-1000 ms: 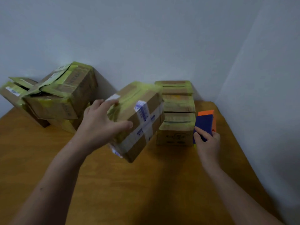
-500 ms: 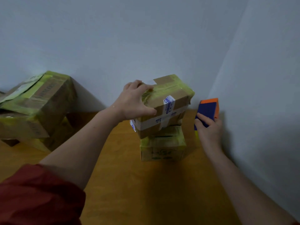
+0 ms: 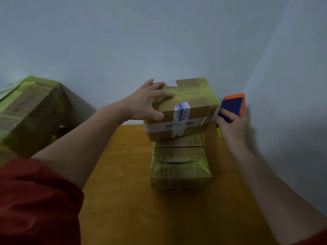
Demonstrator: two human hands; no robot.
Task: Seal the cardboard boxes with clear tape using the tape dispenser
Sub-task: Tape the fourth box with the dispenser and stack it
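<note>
The top box (image 3: 182, 110) sits on the stack of boxes (image 3: 180, 167) at the back of the tabletop (image 3: 123, 200). Your left hand (image 3: 146, 103) lies over its left corner, grip apart, fingers flat on top and thumb on the front face. Your right hand (image 3: 231, 126) has its grip clamped on the tape dispenser (image 3: 233, 105) at the box's right end; press the box down firmly and draw the dispenser level along the seam.

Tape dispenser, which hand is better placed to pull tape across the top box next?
Right. The right hand grips the tape dispenser beside the top box; the left hand presses on that box, probably steadying it.
</note>
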